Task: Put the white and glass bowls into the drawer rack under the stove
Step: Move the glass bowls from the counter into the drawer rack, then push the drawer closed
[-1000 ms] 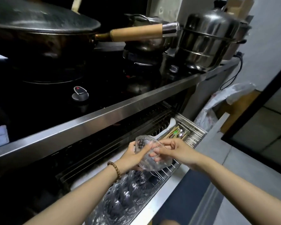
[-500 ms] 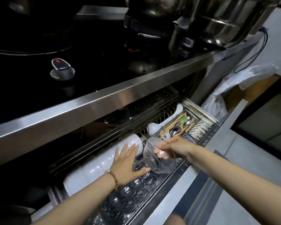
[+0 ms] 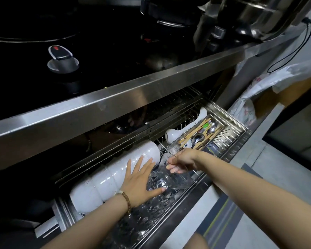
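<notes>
At the far left, a stove knob (image 3: 62, 59) with a red mark sits on the dark stove top, above the steel front edge (image 3: 133, 94) of the counter. Below that edge the drawer rack (image 3: 228, 151) is pulled out toward the near side. Along its far left part a row of white bowls (image 3: 115, 175) lies nested on its side, rims pointing right. In front of that row, on the near side of the rack, a line of glass bowls (image 3: 142, 216) lies nested the same way. The left hand (image 3: 142, 178), with a bead bracelet (image 3: 127, 200) at the wrist, rests flat with fingers spread apart, palm down, across the white bowls and the right end of the glass row; it grips nothing. Just to its right, the right hand (image 3: 182, 160) is closed on the rim of a single glass bowl (image 3: 169, 178), which is tilted on its side and touching the end of the glass row. Farther right in the rack, a mesh tray (image 3: 176, 147) holds chopsticks (image 3: 196, 130) and spoons (image 3: 198, 138), with a white ladle (image 3: 174, 133) lying just beyond it. At the far right, a white plastic bag (image 3: 276, 83) hangs beside the counter, with a black cable (image 3: 293, 53) looping above it.
</notes>
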Demonstrator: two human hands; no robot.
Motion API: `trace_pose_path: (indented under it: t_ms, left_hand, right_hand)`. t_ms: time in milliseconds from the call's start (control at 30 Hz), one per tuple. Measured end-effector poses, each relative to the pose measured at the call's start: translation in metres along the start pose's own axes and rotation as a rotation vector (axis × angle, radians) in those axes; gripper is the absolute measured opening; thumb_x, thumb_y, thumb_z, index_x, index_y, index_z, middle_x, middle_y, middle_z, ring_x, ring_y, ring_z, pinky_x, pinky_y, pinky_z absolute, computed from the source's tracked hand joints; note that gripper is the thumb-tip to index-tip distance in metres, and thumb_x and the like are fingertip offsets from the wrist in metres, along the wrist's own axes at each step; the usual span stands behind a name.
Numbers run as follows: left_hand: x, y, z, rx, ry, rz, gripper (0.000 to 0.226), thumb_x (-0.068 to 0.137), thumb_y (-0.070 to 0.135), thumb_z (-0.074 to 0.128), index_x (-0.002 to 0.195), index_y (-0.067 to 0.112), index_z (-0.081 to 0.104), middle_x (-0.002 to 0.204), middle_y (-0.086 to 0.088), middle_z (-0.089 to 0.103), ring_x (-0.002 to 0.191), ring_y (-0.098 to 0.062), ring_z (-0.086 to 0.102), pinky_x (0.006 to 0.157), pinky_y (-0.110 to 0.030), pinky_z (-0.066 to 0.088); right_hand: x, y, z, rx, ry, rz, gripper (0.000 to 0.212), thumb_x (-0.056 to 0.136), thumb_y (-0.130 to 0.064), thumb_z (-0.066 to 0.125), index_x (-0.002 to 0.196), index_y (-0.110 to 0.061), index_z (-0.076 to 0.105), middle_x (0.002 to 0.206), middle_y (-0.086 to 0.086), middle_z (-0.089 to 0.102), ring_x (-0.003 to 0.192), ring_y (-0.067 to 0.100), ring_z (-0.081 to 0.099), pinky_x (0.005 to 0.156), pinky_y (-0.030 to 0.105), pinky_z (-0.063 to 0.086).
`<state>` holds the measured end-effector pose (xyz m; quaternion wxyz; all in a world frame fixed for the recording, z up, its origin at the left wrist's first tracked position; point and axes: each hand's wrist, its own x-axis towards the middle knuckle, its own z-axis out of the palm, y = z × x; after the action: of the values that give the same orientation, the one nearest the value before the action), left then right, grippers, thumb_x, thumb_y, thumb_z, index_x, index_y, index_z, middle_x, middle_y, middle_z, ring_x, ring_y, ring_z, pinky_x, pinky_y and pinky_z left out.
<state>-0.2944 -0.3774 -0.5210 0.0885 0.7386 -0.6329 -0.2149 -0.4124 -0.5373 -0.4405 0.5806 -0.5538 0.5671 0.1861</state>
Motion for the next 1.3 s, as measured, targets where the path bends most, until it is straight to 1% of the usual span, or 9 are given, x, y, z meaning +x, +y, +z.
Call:
trace_pose_path:
  t_ms: [133,267,400,700,800,900,1000,1100,1300]
  left_hand:
    - [-0.001,0.0,0.001,0.018,0.017,-0.001,0.101,0.066,0.089,0.013,0.149,0.032,-0.001,0.159,0.011,-0.004,0.142,-0.012,-0.023,0.112,-0.052,-0.019]
    - [-0.001,0.001,0.0,0.015,0.017,0.001,0.1,0.067,0.088,0.013,0.149,0.032,0.0,0.159,0.011,-0.004,0.142,-0.012,-0.023,0.113,-0.052,-0.019]
    - [-0.001,0.001,-0.001,0.008,0.018,0.004,0.099,0.069,0.087,0.016,0.149,0.031,0.002,0.159,0.011,-0.004,0.142,-0.012,-0.022,0.113,-0.052,-0.019]
    - [-0.001,-0.002,-0.001,-0.014,0.012,0.007,0.101,0.066,0.089,0.013,0.149,0.032,0.003,0.159,0.01,-0.003,0.142,-0.01,-0.021,0.114,-0.05,-0.019]
    - [-0.005,-0.008,-0.004,-0.01,-0.003,0.004,0.105,0.064,0.091,0.009,0.149,0.029,0.002,0.159,0.009,-0.004,0.14,-0.007,-0.02,0.115,-0.047,-0.017]
    - [-0.015,-0.011,-0.015,-0.027,-0.022,-0.01,0.105,0.065,0.089,0.011,0.15,0.027,0.001,0.159,0.008,-0.003,0.143,-0.009,-0.016,0.115,-0.043,-0.017]
    - [-0.027,-0.009,-0.034,-0.088,-0.02,-0.022,0.104,0.066,0.087,0.015,0.15,0.027,0.0,0.159,0.008,-0.002,0.144,-0.01,-0.011,0.116,-0.038,-0.015]
    - [-0.043,0.0,-0.058,-0.106,0.025,0.009,0.095,0.074,0.082,0.024,0.149,0.028,0.002,0.159,0.008,0.001,0.145,-0.011,-0.006,0.117,-0.035,-0.009]
    - [-0.085,0.024,-0.118,-0.067,0.218,0.143,0.086,0.079,0.074,0.037,0.148,0.029,0.014,0.156,0.011,0.017,0.144,-0.009,0.009,0.119,-0.03,0.004]
  right_hand:
    - [0.002,0.0,0.001,-0.014,-0.03,0.002,0.026,0.098,-0.015,0.046,0.076,-0.007,0.058,0.067,0.004,0.061,0.06,0.012,0.053,0.059,0.027,0.049]
    - [0.006,0.001,0.004,0.043,-0.054,-0.025,0.021,0.096,-0.012,0.048,0.079,-0.004,0.057,0.058,0.001,0.068,0.046,0.006,0.062,0.046,0.016,0.05]
    - [0.008,0.003,0.007,0.0,-0.095,-0.066,0.015,0.093,-0.004,0.052,0.08,-0.002,0.057,0.055,0.002,0.07,0.044,0.006,0.065,0.047,0.016,0.052]
    - [0.006,0.003,0.008,-0.133,-0.11,-0.11,0.01,0.09,0.0,0.056,0.083,-0.005,0.06,0.083,0.011,0.064,0.053,0.008,0.066,0.06,0.021,0.054]
    - [0.001,0.003,0.008,-0.209,-0.029,-0.138,0.011,0.085,-0.007,0.065,0.096,-0.003,0.063,0.091,0.012,0.064,0.08,0.023,0.063,0.079,0.031,0.052]
    - [-0.015,0.002,0.003,-0.281,0.088,-0.211,0.031,0.082,-0.023,0.071,0.109,-0.011,0.062,0.099,0.005,0.061,0.093,0.02,0.057,0.079,0.026,0.046]
    - [-0.041,0.0,-0.003,-0.228,0.178,-0.347,0.049,0.083,-0.025,0.07,0.126,-0.007,0.054,0.117,0.012,0.063,0.098,0.019,0.059,0.083,0.027,0.047]
    - [-0.079,0.007,0.002,-0.126,0.317,-0.57,0.044,0.083,-0.028,0.07,0.122,-0.013,0.058,0.118,0.006,0.065,0.098,0.014,0.061,0.081,0.022,0.049]
    - [-0.14,0.049,0.041,0.202,0.533,-0.835,0.033,0.084,-0.025,0.068,0.116,-0.019,0.062,0.114,-0.001,0.065,0.111,0.018,0.06,0.098,0.031,0.049]
